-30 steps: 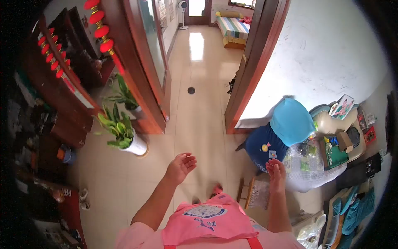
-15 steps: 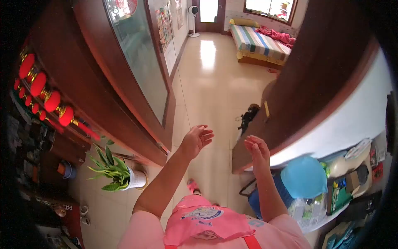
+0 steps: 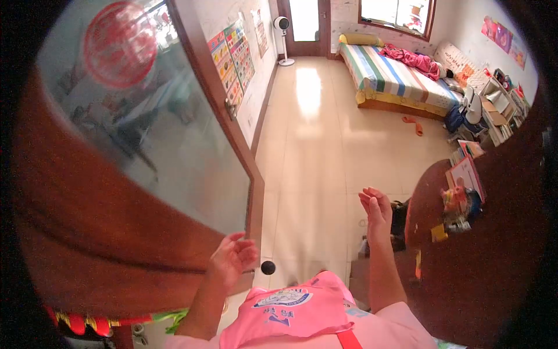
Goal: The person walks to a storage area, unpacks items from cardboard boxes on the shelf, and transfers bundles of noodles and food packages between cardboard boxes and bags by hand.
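Observation:
My left hand (image 3: 234,256) is in front of the glazed wooden door (image 3: 256,192) at the left, its fingers loosely curled and apart, with nothing in them. My right hand (image 3: 378,214) is raised over the floor on the right, near the dark wooden panel and the things on it. Its fingers are stretched out and it holds nothing. A pink apron (image 3: 290,308) covers my front. On the floor beside my left hand shows a small black round thing (image 3: 268,267), whose kind I cannot make out.
Tiled floor (image 3: 302,174) runs ahead to a far door (image 3: 306,23). A white fan (image 3: 283,41) stands by the left wall. At the right are a bed with a striped cover (image 3: 401,75), orange slippers (image 3: 413,124), a cluttered desk (image 3: 497,110) and a dark brown wooden surface (image 3: 488,256).
My view has moved forward into the doorway, and more of the room shows at the right. The potted plant has nearly left the view. My hands are farther apart, the left one lower.

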Demonstrator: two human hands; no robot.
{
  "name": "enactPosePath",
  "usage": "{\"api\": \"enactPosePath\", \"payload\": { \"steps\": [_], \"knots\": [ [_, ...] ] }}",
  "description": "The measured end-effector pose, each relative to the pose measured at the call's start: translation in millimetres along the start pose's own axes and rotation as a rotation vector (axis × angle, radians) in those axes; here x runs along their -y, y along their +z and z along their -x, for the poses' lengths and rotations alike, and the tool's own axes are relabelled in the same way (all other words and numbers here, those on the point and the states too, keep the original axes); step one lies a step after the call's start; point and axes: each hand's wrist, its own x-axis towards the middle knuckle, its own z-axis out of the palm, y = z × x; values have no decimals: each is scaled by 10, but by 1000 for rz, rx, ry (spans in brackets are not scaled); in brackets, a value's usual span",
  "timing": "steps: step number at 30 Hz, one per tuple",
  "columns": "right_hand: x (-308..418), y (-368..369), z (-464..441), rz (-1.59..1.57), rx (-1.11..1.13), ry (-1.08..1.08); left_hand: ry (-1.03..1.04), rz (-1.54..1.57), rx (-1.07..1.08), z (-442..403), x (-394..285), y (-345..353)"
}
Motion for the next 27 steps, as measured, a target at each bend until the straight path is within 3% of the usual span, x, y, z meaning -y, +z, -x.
{"api": "enactPosePath", "payload": {
  "steps": [5,8,12,21,27],
  "knots": [
    [-849,-175,-1683,56,-60,24,189,-50,-252,-1025,-305,207],
    [-1158,-179,-2770,68,-75,83,352,70,-397,-1813,-349,299],
    [-1548,10,-4304,112,68,120,475,180,-550,-3103,-490,453],
    [-2254,775,-6883,57,284,184,233,316,-473,-6384,-712,615],
    [-2773,613,-8488,172,184,144,28,289,-344,-8819,-1228,917]
  ]
}}
